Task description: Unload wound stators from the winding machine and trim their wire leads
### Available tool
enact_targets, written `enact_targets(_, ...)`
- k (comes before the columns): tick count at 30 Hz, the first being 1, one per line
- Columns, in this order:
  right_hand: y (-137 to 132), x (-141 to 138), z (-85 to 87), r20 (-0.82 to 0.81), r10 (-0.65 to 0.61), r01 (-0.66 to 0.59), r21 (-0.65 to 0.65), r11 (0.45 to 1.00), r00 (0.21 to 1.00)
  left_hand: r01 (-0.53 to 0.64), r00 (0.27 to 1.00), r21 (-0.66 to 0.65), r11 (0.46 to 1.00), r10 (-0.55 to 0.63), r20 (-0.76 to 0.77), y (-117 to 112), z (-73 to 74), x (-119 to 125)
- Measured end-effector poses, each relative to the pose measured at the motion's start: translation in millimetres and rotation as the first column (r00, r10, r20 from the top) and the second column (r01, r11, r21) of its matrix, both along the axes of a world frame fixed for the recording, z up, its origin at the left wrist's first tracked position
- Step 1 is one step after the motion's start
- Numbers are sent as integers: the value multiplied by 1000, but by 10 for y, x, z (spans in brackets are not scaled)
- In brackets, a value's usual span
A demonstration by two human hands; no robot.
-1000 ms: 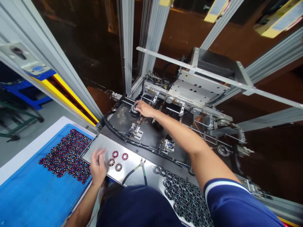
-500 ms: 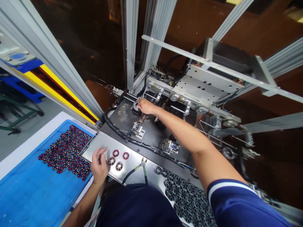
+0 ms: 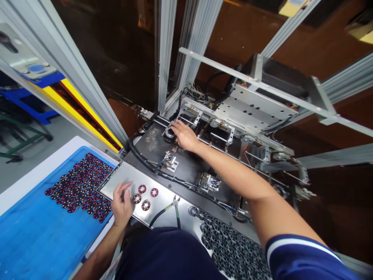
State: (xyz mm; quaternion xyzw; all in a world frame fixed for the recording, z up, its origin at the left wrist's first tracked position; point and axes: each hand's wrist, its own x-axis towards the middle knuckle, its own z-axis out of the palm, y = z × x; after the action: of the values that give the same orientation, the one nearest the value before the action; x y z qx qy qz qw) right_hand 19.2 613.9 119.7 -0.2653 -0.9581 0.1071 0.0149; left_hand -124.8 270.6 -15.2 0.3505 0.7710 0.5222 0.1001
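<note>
My right hand (image 3: 186,135) reaches across the machine's dark base plate. Its fingers are stretched out at the right edge of a round metal piece (image 3: 169,133) on a black round holder; whether the fingertips touch it I cannot tell. My left hand (image 3: 122,206) rests at the left part of the silver metal shelf (image 3: 116,177), its fingers loosely bent and apart from the thumb, nothing seen in them. Just right of it lie several small round motor stators with red and copper windings (image 3: 142,189). Pliers (image 3: 175,203) with green-and-black handles lie open further right on the shelf.
A blue tray (image 3: 32,233) at left holds many stators (image 3: 84,182). Many dark metal rings (image 3: 230,241) cover the shelf's right part. Small clamps (image 3: 208,182) and a black cable (image 3: 180,179) run along the base plate; aluminium posts and a yellow light curtain (image 3: 93,116) frame the machine.
My right hand has drawn slightly right off the round metal piece, its fingers straighter, leaving more of the piece showing. The left hand has hardly moved. The view has shifted a little.
</note>
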Motion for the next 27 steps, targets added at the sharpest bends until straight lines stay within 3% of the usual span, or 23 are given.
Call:
enact_targets(5,-89,41,43,55,80,-79,-14,997,995,-5,1000,-8,1000,5,-13,23,24,7)
enact_targets(9,-254,99,364,18,52,-52,7,999,998,-8,1000,20,1000,8,-22,28,85,-14)
enact_targets(12,-739,547,643,-128,56,-49,53,997,990,-19,999,87,996,22,-43,-27,189,-24)
enact_targets(14,-1257,1008,670,-342,106,-74,106,992,934,-14,998,141,990,22,-56,-79,294,3)
enact_targets(16,-1835,1465,500,-406,68,-48,59,997,912,8,999,189,982,2,-55,-122,420,73)
enact_targets(18,-2339,1808,171,-278,-62,53,-42,998,958,46,998,225,973,-38,-42,-144,552,186)
enact_targets(20,-2673,1986,-205,-212,-150,143,-51,988,966,98,995,248,964,-95,-23,-143,675,326)
enact_targets(23,-2884,1990,-609,-153,-234,231,-34,972,960,187,980,257,948,-199,19,-127,823,538)
enact_targets(27,-2946,1849,-730,-111,-231,226,-54,973,967,299,938,210,931,-327,116,-150,956,733)
